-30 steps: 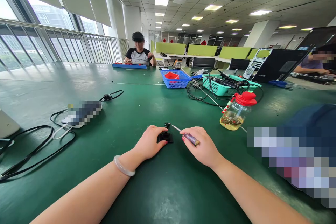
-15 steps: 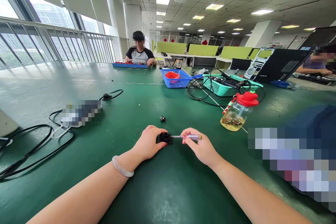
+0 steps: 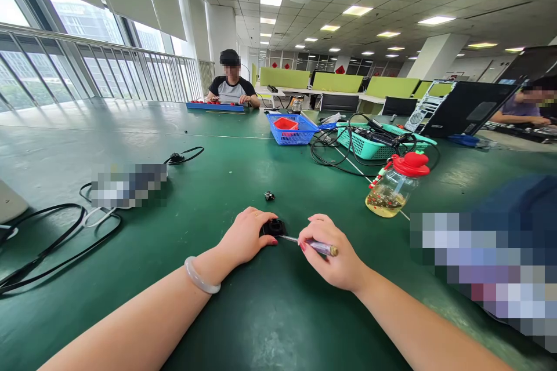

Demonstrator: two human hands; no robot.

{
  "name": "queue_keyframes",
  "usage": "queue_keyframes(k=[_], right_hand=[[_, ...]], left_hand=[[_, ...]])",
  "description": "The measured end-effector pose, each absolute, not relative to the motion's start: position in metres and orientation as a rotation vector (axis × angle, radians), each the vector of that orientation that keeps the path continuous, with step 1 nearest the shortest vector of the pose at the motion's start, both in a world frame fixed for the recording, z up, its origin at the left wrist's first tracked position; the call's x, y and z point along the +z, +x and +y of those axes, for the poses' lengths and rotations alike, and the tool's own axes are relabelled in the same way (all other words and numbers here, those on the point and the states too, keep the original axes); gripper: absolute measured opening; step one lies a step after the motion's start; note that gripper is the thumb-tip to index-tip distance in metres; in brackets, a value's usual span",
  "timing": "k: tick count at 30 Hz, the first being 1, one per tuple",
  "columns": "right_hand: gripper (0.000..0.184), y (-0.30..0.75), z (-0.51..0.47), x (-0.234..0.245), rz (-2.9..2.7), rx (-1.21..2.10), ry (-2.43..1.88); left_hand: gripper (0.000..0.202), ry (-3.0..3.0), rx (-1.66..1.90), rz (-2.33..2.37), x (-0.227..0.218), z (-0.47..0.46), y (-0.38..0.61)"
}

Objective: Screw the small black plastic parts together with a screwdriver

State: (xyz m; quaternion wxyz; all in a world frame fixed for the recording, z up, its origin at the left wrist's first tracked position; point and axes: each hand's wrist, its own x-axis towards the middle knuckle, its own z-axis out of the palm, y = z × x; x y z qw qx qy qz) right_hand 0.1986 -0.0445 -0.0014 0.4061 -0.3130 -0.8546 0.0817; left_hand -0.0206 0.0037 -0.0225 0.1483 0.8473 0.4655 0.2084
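My left hand rests on the green table with its fingers closed on a small black square part, pinning it down. My right hand grips a small screwdriver with a purple handle. Its metal tip points left and touches the black part. A tiny black piece lies loose on the table a little beyond both hands. A pale bangle sits on my left wrist.
A glass jar with a red lid stands to the right. A blue basket and a teal basket with black cables lie farther back. Cables run at the left. Two people sit at the far end and far right.
A second ago the screwdriver tip was at the tiny black piece farther out. My right hand has since drawn back and brought the tip to the part under my left hand.
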Motion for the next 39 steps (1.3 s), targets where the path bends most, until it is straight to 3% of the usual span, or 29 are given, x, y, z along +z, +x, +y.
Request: queue_keyframes(k=[13, 19, 29, 35, 39], right_hand=[[0.009, 0.198, -0.047, -0.002, -2.108, 0.092, -0.802], [0.012, 0.197, -0.042, -0.003, -2.111, 0.214, -0.942], [0.011, 0.2, -0.041, -0.007, -1.998, 0.156, -0.913], [0.023, 0.202, -0.032, -0.016, -1.945, 0.188, -1.13], [0.025, 0.201, -0.027, -0.021, -1.927, 0.307, -1.243]], left_hand=[[0.047, 2.432, 0.6, 1.283, -0.021, -0.001, -0.019], [0.044, 2.388, 0.623, 1.328, -0.02, -0.003, -0.018], [0.034, 2.387, 0.907, 1.515, -0.013, -0.008, -0.015], [0.036, 2.445, 0.551, 1.831, -0.011, -0.012, -0.013], [0.036, 2.439, 0.538, 1.835, -0.011, -0.014, -0.011]])
